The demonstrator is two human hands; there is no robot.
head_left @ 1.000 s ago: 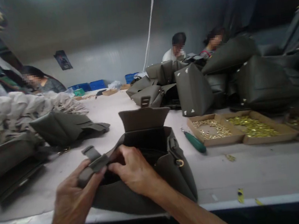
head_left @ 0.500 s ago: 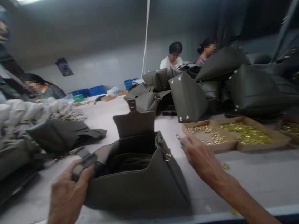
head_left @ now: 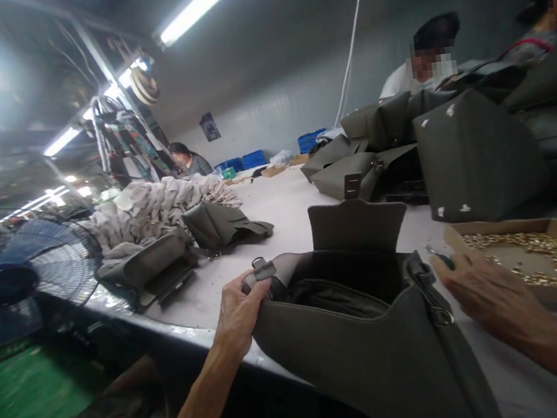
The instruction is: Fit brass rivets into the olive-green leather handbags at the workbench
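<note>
An olive-grey handbag (head_left: 355,354) sits at the table's front edge, its top gaping and its flap (head_left: 358,227) standing up at the back. My left hand (head_left: 240,310) pinches the bag's left top corner, thumb in front, by a strap tab with a metal ring (head_left: 264,268). To the right of the bag, my right hand (head_left: 483,286) is closed around a slim tool (head_left: 441,257) with a metal tip and a dark green part; most of it is hidden. That hand is beside a cardboard tray (head_left: 502,227) of small gold-coloured metal pieces.
More grey bags (head_left: 478,153) are piled at the back right. Two other bags (head_left: 149,267) lie at the left, before a heap of pale cloth (head_left: 158,209). A caged fan (head_left: 29,277) stands off the table's left edge. Co-workers (head_left: 429,51) sit across the table.
The view has swung left, bringing in the fan and the green floor. My left hand still grips the bag's corner. My right hand stays between the bag and the tray.
</note>
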